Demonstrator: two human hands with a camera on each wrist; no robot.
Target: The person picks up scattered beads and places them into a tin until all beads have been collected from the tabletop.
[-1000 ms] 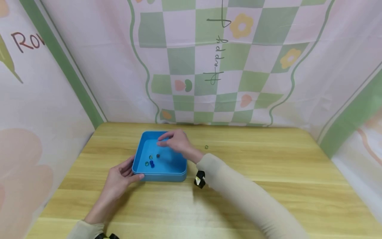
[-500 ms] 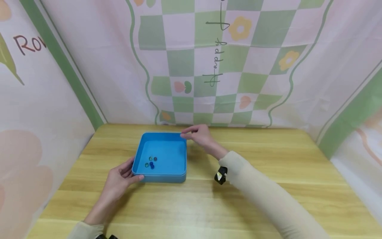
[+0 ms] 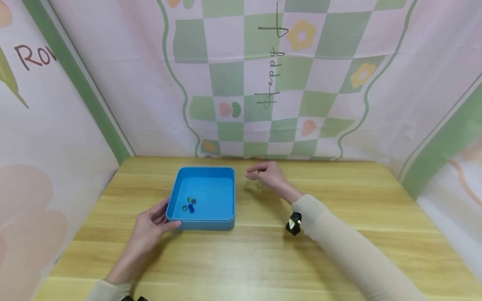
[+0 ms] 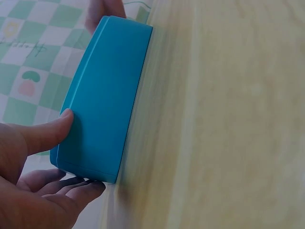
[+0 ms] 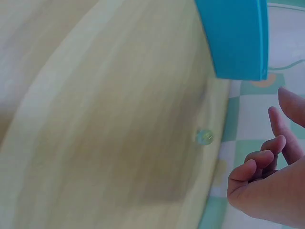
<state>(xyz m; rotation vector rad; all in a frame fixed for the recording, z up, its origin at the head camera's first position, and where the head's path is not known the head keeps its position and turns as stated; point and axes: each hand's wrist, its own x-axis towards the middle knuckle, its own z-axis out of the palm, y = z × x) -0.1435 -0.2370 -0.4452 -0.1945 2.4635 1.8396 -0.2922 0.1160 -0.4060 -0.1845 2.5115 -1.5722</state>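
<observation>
A square blue plastic box (image 3: 211, 225) stands on the table, its top uncovered. My left hand (image 3: 147, 228) grips its near left corner; in the left wrist view the thumb (image 4: 50, 134) lies on one wall and the fingers are bent around the corner. Several marbles lie together in the box's near left part: two blue marbles (image 3: 191, 209), a dark brownish marble (image 3: 193, 201) and clear greenish ones (image 3: 184, 207). Right of the box, my right hand (image 3: 274, 176) hovers with thumb and index finger apart, holding nothing. Below it a clear greenish marble (image 5: 205, 137) sits on the table.
The wooden table (image 3: 241, 267) ends at a printed curtain (image 3: 260, 138) right behind the box. Another curtain (image 3: 56, 188) hangs along the left side. A black device (image 3: 294, 223) is strapped at my right wrist.
My right hand has moved right, out from over the box to above the loose marble. Inside the box the brownish marble has rolled toward the others. The left hand has stayed in place.
</observation>
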